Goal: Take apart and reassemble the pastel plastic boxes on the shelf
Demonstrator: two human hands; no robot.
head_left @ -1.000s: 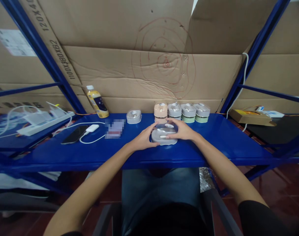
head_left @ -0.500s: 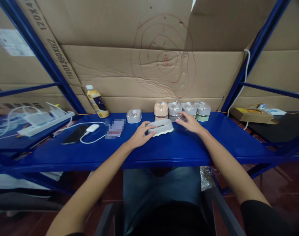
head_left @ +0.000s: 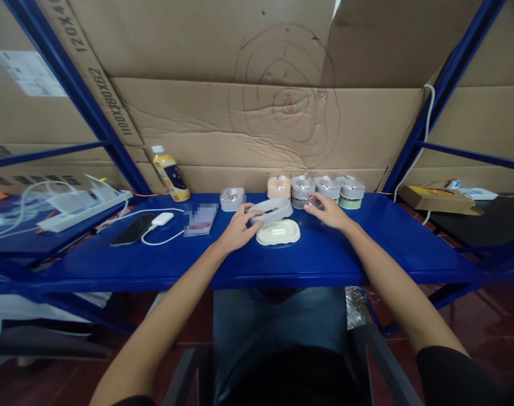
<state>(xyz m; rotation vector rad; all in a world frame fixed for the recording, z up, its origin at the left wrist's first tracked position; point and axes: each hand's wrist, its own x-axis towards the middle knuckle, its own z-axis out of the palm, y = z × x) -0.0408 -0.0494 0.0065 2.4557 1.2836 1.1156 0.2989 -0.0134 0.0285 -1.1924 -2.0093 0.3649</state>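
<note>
My left hand (head_left: pixel 239 230) grips the left end of a grey oval plastic shell (head_left: pixel 281 210) with a long opening in its top. The shell is raised and tilted behind a cream oval base (head_left: pixel 278 232), which lies on the blue table (head_left: pixel 320 259). In my right hand (head_left: pixel 332 213) is a small clear plastic piece (head_left: pixel 311 199), pinched between thumb and fingers; its exact shape is hard to make out. Just behind that hand stands a grey round-cornered container with a clear lid (head_left: pixel 302 185).
More lidded containers line the back: a peach one (head_left: pixel 279 186), a green-based one (head_left: pixel 350 202) and a single grey one (head_left: pixel 233 198). To the left are a yellow bottle (head_left: pixel 172 177), a black phone (head_left: pixel 134 230) with a white cable, a blurred-out phone-like item (head_left: pixel 202 219) and a power strip (head_left: pixel 83 211).
My left hand has lifted the grey shell off the cream base and moved it back, so the base now lies uncovered. My right hand still holds the clear piece in nearly the same place.
</note>
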